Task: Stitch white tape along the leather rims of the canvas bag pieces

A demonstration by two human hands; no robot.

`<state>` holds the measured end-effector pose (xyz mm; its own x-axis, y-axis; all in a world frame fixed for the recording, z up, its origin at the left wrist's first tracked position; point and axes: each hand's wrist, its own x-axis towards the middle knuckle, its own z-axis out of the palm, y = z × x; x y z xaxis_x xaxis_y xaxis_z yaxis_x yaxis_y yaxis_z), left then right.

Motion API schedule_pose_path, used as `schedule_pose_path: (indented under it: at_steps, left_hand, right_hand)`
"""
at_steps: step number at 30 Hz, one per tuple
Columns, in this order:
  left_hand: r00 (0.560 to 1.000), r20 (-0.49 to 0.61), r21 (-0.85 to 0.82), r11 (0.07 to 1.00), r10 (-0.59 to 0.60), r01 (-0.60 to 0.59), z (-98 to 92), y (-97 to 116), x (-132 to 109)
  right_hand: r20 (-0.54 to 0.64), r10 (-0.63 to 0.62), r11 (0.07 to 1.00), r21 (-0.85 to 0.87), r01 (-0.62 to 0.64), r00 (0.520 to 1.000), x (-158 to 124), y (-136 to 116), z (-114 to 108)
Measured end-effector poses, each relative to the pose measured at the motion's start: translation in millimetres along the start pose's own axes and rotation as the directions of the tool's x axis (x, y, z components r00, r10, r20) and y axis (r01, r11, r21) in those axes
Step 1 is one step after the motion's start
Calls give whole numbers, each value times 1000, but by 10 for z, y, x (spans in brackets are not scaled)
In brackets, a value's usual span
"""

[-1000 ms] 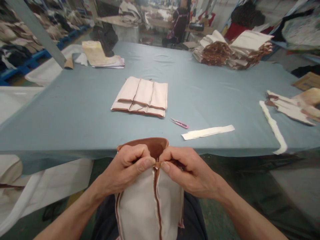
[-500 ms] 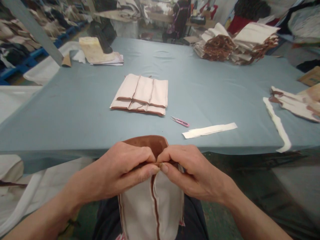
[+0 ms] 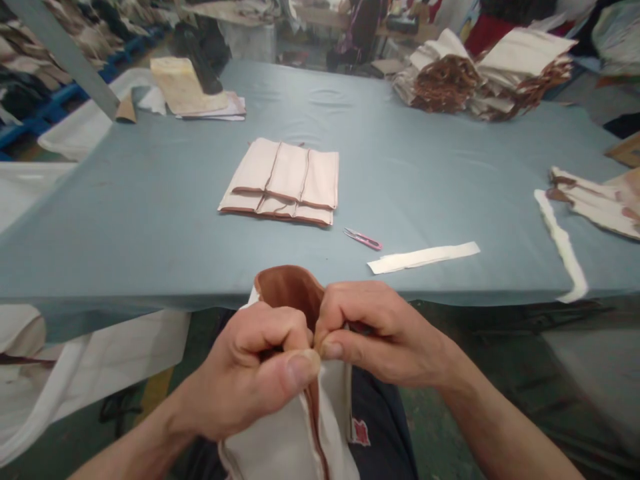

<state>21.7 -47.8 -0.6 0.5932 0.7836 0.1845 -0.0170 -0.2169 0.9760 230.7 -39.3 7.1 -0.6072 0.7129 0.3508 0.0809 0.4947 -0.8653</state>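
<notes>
A cream fabric piece (image 3: 270, 437) with a brown lining and a brown seam down its middle hangs over my lap, its top edge gaping in a loop. My left hand (image 3: 265, 367) pinches that edge at the seam, thumb on the near side. Right beside it, my right hand (image 3: 370, 333) grips the same edge between thumb and bent fingers. The fingertips of both hands nearly touch, and what lies between them is hidden. Beyond the hands, pink-handled thread snips (image 3: 364, 239) lie on the blue-grey table (image 3: 165, 247).
Flat cream pieces with brown edges (image 3: 285, 177) are stacked mid-table. A white strip (image 3: 425, 257) lies near the front edge, another crumpled strip (image 3: 561, 247) farther right. Bundled cream-and-brown pieces (image 3: 443, 83) stand at the back right. A yellowish block (image 3: 185, 87) sits back left.
My left hand has rolled, its thumb now turned toward me. The fabric's top has swung left and opened into a rounder loop, and its lower part has shifted left. The view has tilted slightly.
</notes>
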Motion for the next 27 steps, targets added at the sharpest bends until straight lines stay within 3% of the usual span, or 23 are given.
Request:
schedule_pose_path:
  at_steps: [4,8,13,16,20,27]
  left_hand:
    - [999,-32,-316,948,-40,28,149,-81,-6]
    - [996,20,-377,922,-86,87,126,-130,-46]
    - [981,22,-446,876,-193,182,-34,-143,-97]
    - [983,29,-354,918,-179,178,-127,-123,-82]
    - [994,55,-99,990,-91,97,-186,-46,-54]
    - [1000,-4,180,984,13,-12,-363,42,-119]
  right_hand:
    - [-21,70,990,125,-67,997,-30,-34,-7]
    - [-28,77,996,56,-76,997,-24,-27,-44]
    - [-34,116,990,-82,-118,993,-24,66,-166]
    - [-27,202,976,-77,-204,979,-63,103,-217]
    - [-42,267,961,-59,-269,963,-117,167,-215]
    - [-78,273,962,19,-272,959,-187,145,-225]
